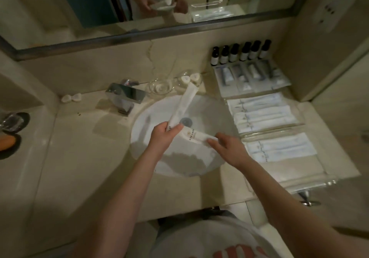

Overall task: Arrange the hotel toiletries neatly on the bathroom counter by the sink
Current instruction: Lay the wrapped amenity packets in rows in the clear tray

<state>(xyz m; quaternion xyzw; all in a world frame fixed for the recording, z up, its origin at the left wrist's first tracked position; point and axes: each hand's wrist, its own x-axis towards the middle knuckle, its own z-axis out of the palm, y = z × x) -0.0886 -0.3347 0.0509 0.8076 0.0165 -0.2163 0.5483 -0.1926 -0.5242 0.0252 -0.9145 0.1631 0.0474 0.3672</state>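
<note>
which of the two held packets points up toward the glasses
The long white packet gripped by the left hand; it slants up over the sink, while the logo-printed packet in the right hand lies low and nearly flat.

- A wide mirror point(60, 7) with a metal frame spans the wall.
- A square chrome faucet point(125, 95) stands below the mirror.
- A clear glass dish point(159, 86) sits just right of the faucet.
- A round black tray point(17, 122) at the far left holds a clear glass piece.
- An orange object point(7, 143), partly cut off, lies near the tray.
- A pale wall plate point(327, 15) with dark slots is on the right wall.
</note>
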